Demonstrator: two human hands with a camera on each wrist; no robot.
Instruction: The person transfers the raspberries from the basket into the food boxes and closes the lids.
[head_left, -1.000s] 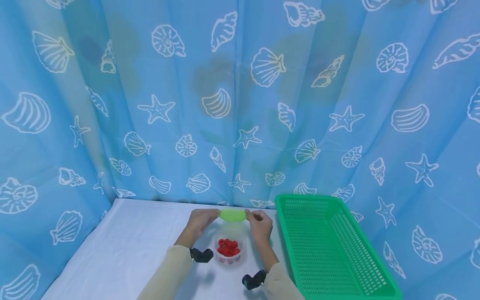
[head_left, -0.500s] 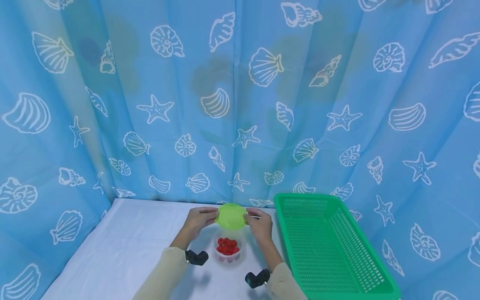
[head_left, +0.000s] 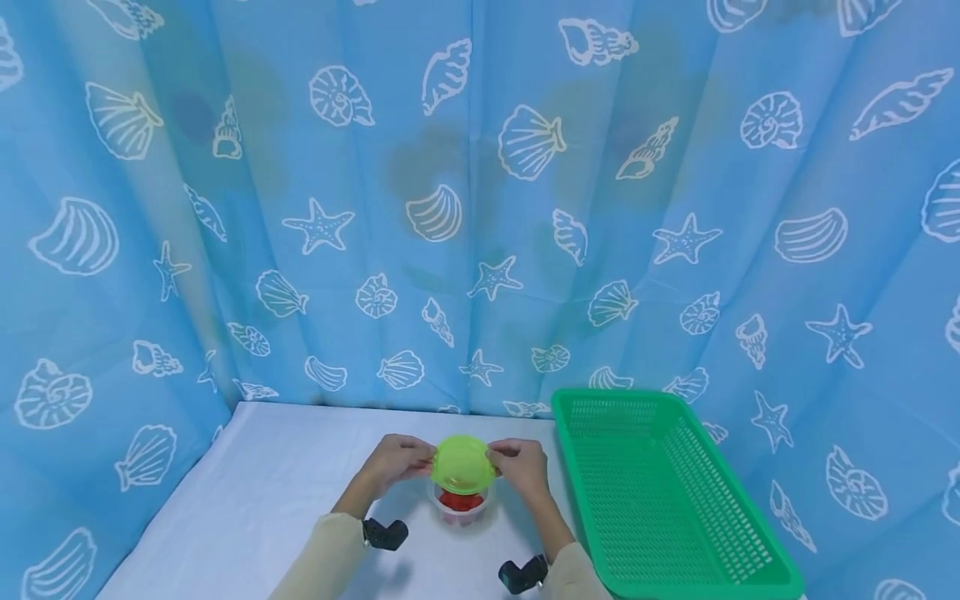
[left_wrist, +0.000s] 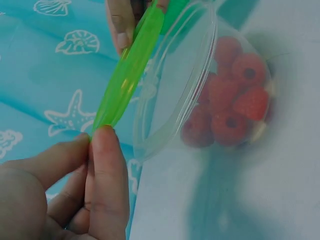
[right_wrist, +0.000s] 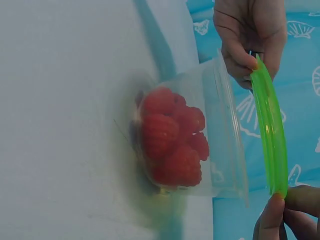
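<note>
A round, see-through green lid [head_left: 461, 464] is pinched at opposite edges by both hands. My left hand [head_left: 399, 459] has its left edge between thumb and fingers, and my right hand [head_left: 522, 466] has the right edge. Below it, a clear plastic bowl [head_left: 459, 517] stands upright on the white cloth, holding several red raspberries [left_wrist: 230, 95]. In both wrist views a narrow gap shows between the lid and the bowl's rim [right_wrist: 232, 120]. From the head view the lid overlaps the back part of the bowl and hides some of the raspberries.
A large green perforated basket [head_left: 675, 500] stands to the right of the hands on the white-covered table [head_left: 300, 467]. A blue curtain [head_left: 480, 208] printed with white shells and starfish hangs close behind and around the table. Each wrist carries a small black camera [head_left: 386, 534].
The lid has tipped from nearly edge-on to showing its face, and both hands have brought it down and nearer, over the bowl. The head view has shifted slightly.
</note>
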